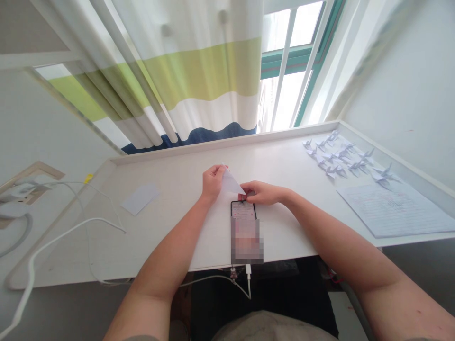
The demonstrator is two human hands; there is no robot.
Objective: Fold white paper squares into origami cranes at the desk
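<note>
A small white sheet of paper [232, 183], folded to a triangle, is held up between both hands over the desk. My left hand [212, 181] pinches its upper left corner, thumb against the fingers. At the lower right corner, my right hand [261, 192] has its fingertips closed on the paper, partly hidden from view. Just below the hands lies a phone [243, 210] with its screen lit and partly blurred out. A white charging cable [248, 274] runs from its near end.
Several folded paper cranes [343, 156] stand at the back right of the white desk [170, 189]. A written sheet [394, 208] lies in front of them. Loose white paper [138, 199] rests on the left, near white cables [88, 220]. Raised rims border the desk's back and right.
</note>
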